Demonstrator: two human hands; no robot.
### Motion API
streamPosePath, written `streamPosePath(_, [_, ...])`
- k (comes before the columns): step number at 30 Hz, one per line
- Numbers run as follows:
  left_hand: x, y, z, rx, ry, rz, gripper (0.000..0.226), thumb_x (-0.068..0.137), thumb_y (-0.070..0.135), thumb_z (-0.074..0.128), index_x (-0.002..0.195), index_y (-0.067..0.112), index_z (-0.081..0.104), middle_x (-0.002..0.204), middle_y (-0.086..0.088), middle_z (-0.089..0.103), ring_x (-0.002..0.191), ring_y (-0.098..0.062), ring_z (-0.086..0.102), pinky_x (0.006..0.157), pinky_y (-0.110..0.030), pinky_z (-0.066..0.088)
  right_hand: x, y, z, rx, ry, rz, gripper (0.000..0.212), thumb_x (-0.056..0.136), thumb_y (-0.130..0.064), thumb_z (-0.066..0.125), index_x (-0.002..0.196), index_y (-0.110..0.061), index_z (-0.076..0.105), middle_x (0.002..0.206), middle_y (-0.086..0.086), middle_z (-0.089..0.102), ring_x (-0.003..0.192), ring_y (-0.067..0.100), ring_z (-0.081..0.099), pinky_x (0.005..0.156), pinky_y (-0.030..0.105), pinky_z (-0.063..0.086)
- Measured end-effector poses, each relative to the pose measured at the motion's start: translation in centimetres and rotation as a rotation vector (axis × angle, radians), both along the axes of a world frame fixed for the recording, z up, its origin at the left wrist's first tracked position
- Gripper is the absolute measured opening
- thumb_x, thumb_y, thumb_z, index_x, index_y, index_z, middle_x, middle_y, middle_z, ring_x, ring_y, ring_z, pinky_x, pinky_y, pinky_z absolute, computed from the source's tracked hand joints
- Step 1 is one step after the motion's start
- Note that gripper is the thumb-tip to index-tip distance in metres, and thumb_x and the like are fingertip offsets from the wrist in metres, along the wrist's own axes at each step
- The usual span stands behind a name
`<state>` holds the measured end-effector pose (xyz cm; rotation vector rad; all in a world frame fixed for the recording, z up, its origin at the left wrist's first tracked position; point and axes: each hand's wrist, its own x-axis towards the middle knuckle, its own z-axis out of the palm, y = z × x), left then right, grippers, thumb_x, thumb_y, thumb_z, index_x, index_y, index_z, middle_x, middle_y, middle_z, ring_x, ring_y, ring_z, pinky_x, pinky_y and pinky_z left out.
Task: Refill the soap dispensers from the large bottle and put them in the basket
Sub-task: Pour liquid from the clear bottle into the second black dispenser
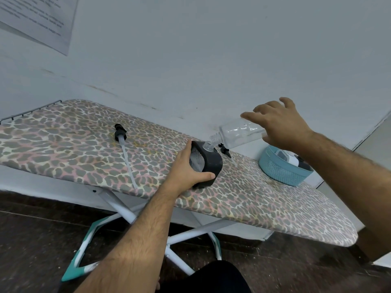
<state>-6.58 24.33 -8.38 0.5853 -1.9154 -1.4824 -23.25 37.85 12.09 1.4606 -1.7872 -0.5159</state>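
Left hand (186, 172) gripping dark soap dispenser (206, 163) upright on leopard-print ironing board (84, 144), right hand (281, 125) holding clear large bottle (239, 133) tilted, neck at dispenser mouth, fingers partly spread, blue basket (281, 170) just right, two pump heads lying loose on board.

The right hand (279, 125) is covering the base end of the clear plastic bottle (239, 132), so its grip there is not showing. The left hand (186, 170) is hiding the near side of the dark grey soap dispenser (208, 163). Whether liquid is passing between the two necks is too small to tell. The white and dark things inside the round blue plastic basket (281, 170), near the ironing board's far right edge, are lying mostly hidden behind its wall. The printed paper sheet (36, 20) is running off the upper left corner, its text too blurred to read.
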Motion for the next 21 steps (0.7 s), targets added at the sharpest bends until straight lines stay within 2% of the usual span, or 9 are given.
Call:
streamPosePath(15, [0.0, 0.1, 0.0, 0.004, -0.005, 0.008, 0.131, 0.063, 0.036, 0.093, 0.16, 0.032, 0.004, 0.16, 0.004, 0.024, 0.146, -0.018, 0.028, 0.12, -0.048, 0.03, 0.8, -0.4, 0.3, -0.009, 0.027, 0.007, 0.076, 0.079, -0.007, 0.073, 0.143, -0.034, 0.043, 0.134, 0.007, 0.057, 0.128, 0.03, 0.047, 0.111, 0.062, 0.019])
streamPosePath(21, [0.0, 0.1, 0.1, 0.001, -0.011, 0.004, 0.131, 0.064, 0.038, 0.092, 0.16, 0.033, 0.003, 0.16, 0.005, 0.023, 0.146, -0.018, 0.027, 0.12, -0.048, 0.029, 1.3, -0.9, 0.4, -0.015, 0.062, 0.019, 0.073, 0.081, -0.002, 0.067, 0.142, -0.035, 0.044, 0.135, 0.007, 0.055, 0.129, 0.03, 0.045, 0.112, 0.064, 0.016])
